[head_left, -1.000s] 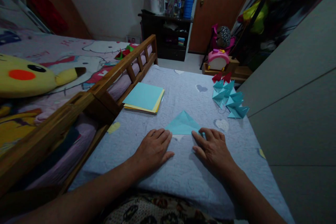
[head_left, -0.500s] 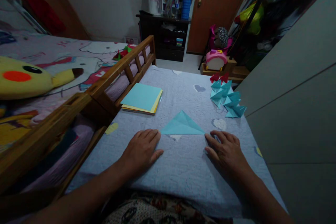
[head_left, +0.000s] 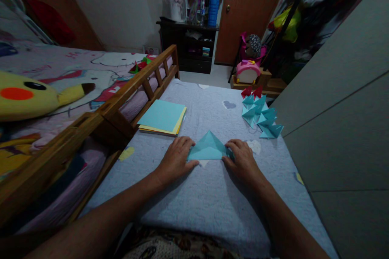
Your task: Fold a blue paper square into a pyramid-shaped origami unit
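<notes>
In the head view, we have a folded blue paper triangle flat on the pale blue cloth, right between our two hands, its peak pointing away from us and its long straight edge toward us. Our left hand is at the left corner, fingertips by the sloping side and thumb along the near edge; it touches the paper, though we cannot tell whether it pinches it. Our right hand has the right corner between its thumb and curled fingers, covering that tip. The middle and the peak lie uncovered between them.

Beyond our left hand, and apart from it, sits a stack of square paper, a blue sheet on top and yellow edges showing below. Just left of the stack runs a wooden bed rail. Farther off, beyond our right hand, a cluster of folded blue pieces stands near the cloth's right edge, with folded red pieces just behind it.
</notes>
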The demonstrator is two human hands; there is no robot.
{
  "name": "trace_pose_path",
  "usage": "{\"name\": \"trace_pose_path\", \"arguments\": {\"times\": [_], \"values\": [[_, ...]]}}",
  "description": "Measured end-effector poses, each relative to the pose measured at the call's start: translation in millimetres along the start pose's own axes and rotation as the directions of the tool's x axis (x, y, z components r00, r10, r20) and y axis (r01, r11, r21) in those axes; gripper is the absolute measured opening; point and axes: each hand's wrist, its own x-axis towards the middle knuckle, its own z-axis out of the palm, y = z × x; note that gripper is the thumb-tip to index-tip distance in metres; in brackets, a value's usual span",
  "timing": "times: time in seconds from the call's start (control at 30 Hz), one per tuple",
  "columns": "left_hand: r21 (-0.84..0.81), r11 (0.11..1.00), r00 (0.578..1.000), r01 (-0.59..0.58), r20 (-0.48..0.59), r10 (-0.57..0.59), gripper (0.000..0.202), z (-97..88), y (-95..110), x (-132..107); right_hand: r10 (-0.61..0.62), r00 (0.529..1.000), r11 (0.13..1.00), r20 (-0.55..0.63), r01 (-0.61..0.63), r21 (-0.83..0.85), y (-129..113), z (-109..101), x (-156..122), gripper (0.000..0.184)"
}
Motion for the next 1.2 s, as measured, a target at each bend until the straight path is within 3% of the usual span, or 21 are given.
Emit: {"name": "trace_pose_path", "arguments": {"times": [0.17,0.33,0.4,0.5,0.57,0.63,0.7,0.8,0.87,0.97,1.07,1.2], "values": [[-0.094,0.995,0.999,-0.035,-0.029,0.032,0.024,-0.6,-6,0,-0.027,0.996,0.961,-0.090,0.050,0.271,6,-6,-2,0.009],[-0.280,0.950,0.991,-0.137,-0.029,0.134,0.015,-17.3,-8,4,0.111,0.991,0.836,-0.078,-0.050,0.547,5,-22,-2,0.015],[-0.409,0.909,0.997,-0.077,-0.027,0.073,0.018,-27.9,-3,6,0.151,0.986,0.746,-0.070,-0.067,0.662,6,-25,-3,0.017],[-0.578,0.809,0.993,0.107,0.100,-0.060,0.020,-41.8,9,10,0.225,0.974,0.544,-0.026,-0.103,0.833,10,-26,-6,0.020],[-0.692,0.702,0.985,0.170,0.125,-0.114,0.025,-47.1,15,14,0.257,0.966,0.411,-0.015,-0.096,0.907,11,-25,-7,0.035],[-0.770,0.599,0.975,0.219,0.158,-0.154,0.029,-48.7,19,19,0.259,0.965,0.343,-0.035,-0.058,0.937,12,-25,-7,0.055],[-0.802,0.535,0.964,0.265,0.201,-0.176,0.037,-47.1,20,24,0.253,0.965,0.376,-0.063,-0.038,0.926,11,-24,-6,0.071],[-0.796,0.501,0.940,0.340,0.290,-0.178,0.057,-39.5,15,29,0.266,0.957,0.539,-0.112,-0.051,0.841,12,-21,-4,0.081],[-0.797,0.483,0.932,0.362,0.318,-0.175,0.067,-31.4,9,31,0.240,0.954,0.699,-0.179,-0.043,0.713,15,-17,-3,0.069],[-0.806,0.481,0.938,0.346,0.290,-0.188,0.074,-17.4,-1,30,0.135,0.950,0.939,-0.281,-0.031,0.343,17,-10,-4,0.034],[-0.758,0.558,0.941,0.337,0.288,-0.178,0.067,-6.9,-11,28,0.034,0.953,0.992,-0.300,0.004,0.127,11,-5,-5,0.027],[-0.719,0.633,0.957,0.288,0.243,-0.159,0.047,-3.3,-17,27,-0.047,0.969,0.992,-0.243,0.074,0.103,-1,-2,-5,0.024]]}}
